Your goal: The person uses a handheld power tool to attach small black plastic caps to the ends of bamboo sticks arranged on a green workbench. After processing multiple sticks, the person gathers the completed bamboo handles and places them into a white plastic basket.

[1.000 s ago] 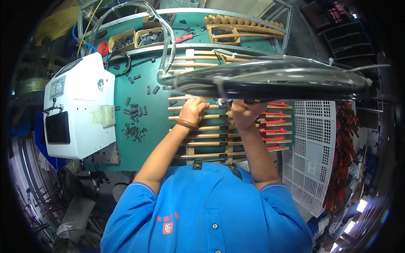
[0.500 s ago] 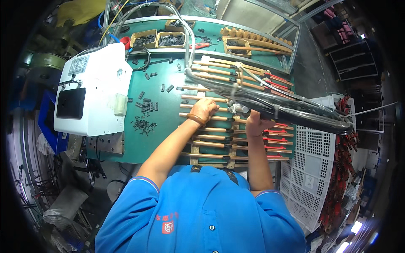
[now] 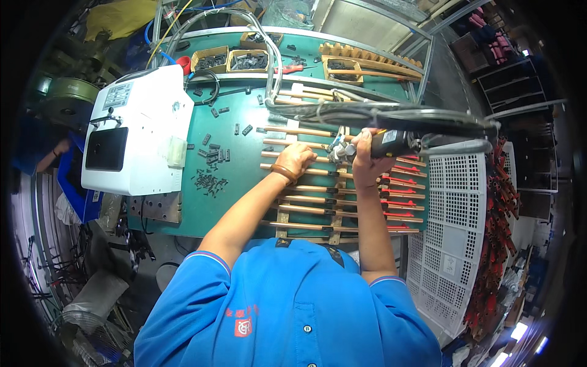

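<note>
Past the nearest wooden rods [image 3: 302, 199] on the green bench [image 3: 238, 183], the left hand [image 3: 298, 161] lies partly curled over a rod, firmness indeterminable, and the right hand [image 3: 370, 164] is closed around a cabled tool [image 3: 397, 140], apparently for fastening, which calls for steady alignment of its metal head [image 3: 342, 151] with the work.

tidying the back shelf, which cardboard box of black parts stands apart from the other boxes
The rightmost box, in front of the notched wooden strip; the other three boxes are grouped farther left.
</note>
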Action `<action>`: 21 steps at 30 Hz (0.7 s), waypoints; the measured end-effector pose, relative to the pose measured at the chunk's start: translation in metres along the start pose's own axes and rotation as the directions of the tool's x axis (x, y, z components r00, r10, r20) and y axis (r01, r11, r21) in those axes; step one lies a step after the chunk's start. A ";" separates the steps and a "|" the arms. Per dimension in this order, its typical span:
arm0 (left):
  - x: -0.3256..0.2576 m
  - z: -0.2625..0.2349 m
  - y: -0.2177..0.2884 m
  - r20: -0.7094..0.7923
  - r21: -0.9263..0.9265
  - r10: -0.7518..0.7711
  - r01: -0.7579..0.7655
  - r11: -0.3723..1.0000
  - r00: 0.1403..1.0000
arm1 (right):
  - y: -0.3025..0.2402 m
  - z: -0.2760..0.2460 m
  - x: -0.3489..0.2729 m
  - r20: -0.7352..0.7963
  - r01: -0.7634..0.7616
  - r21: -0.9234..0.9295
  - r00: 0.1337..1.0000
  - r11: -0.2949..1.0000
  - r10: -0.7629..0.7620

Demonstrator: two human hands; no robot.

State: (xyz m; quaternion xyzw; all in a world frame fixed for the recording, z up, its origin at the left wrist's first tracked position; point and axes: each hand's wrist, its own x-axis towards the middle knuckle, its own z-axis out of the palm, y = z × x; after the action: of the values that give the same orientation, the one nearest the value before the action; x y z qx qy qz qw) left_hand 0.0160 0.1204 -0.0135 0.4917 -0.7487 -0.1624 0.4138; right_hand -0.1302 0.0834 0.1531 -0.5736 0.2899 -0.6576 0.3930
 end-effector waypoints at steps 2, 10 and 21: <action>0.001 0.001 0.000 -0.004 0.016 -0.008 0.008 1.000 1.000 | -0.004 0.000 0.007 -0.014 -0.062 -0.078 0.998 0.995 0.061; 0.003 -0.001 0.005 -0.022 0.010 0.018 -0.017 1.000 1.000 | 0.006 -0.009 -0.011 -0.183 0.090 -0.052 0.978 0.995 -0.098; -0.001 0.000 0.004 0.019 0.045 -0.050 0.050 0.998 0.999 | 0.013 0.000 0.008 0.126 -0.023 0.046 0.992 0.999 0.017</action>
State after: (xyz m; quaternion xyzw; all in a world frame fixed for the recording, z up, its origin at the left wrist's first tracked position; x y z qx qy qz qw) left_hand 0.0134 0.1228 -0.0114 0.5176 -0.7437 -0.1611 0.3911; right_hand -0.1277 0.0703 0.1467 -0.6015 0.2548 -0.6230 0.4303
